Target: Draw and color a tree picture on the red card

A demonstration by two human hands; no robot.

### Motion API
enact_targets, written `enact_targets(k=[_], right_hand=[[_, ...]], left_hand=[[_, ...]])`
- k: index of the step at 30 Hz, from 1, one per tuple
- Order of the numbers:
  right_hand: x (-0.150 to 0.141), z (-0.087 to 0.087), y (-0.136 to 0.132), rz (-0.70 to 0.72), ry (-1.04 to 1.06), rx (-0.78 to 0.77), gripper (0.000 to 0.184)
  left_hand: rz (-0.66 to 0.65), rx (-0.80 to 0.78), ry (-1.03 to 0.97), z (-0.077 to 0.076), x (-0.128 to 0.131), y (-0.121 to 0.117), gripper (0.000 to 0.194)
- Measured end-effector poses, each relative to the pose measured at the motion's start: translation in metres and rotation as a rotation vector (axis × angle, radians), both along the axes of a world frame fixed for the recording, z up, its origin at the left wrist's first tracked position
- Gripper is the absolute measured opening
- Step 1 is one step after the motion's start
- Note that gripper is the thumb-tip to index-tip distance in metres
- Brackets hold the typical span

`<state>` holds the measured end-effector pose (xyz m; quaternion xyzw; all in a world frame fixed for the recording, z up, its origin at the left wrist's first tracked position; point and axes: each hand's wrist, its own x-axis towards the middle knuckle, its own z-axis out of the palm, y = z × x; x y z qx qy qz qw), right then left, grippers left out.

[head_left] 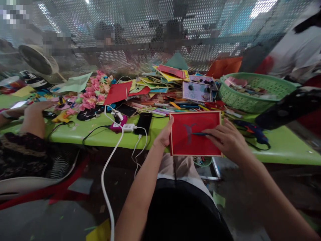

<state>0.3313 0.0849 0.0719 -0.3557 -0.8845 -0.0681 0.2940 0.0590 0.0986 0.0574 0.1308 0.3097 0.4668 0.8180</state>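
A red panel with a pale wooden frame (180, 144) is propped over the table's front edge, above my lap. My left hand (165, 134) grips its left edge, thumb on the front. A purple, tree-like shape (188, 134) is drawn near the panel's middle. My right hand (227, 137) is closed around a dark blue-green pen or crayon (200, 134). Its tip is beside the purple shape; I cannot tell whether it touches the surface. Right of this hand lies a dark blue glue gun (255, 131).
A green basket (258, 105) stands right, near a pile of coloured cards (160, 80) and several pens (163, 110). A black phone (144, 123), plugs (129, 127) and a white cable (103, 180) lie left. Another person's arm (33, 117) rests at far left.
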Motion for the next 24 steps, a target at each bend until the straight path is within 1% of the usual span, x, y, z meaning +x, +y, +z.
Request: enact_targets(k=[6,12,15,19,24], right_hand=[[0.0,0.001,0.0,-0.018,0.01,0.015,0.029],[0.003,-0.005,-0.011,0.005,-0.036,-0.013,0.029],[0.003,-0.006,-0.014,0.0,-0.037,-0.013,0.028],[0.001,-0.005,-0.014,-0.027,-0.03,-0.004,0.03],[0.003,-0.01,-0.019,-0.001,-0.063,-0.029,0.029]], left_hand=[[-0.009,0.049,-0.066,-0.006,0.0,0.003,0.071],[-0.045,-0.014,-0.018,-0.007,-0.002,0.005,0.071],[-0.049,-0.01,-0.051,-0.005,-0.002,0.004,0.072],[-0.029,0.01,-0.078,-0.005,-0.002,0.003,0.069],[-0.03,0.011,-0.038,-0.01,-0.003,0.006,0.064]])
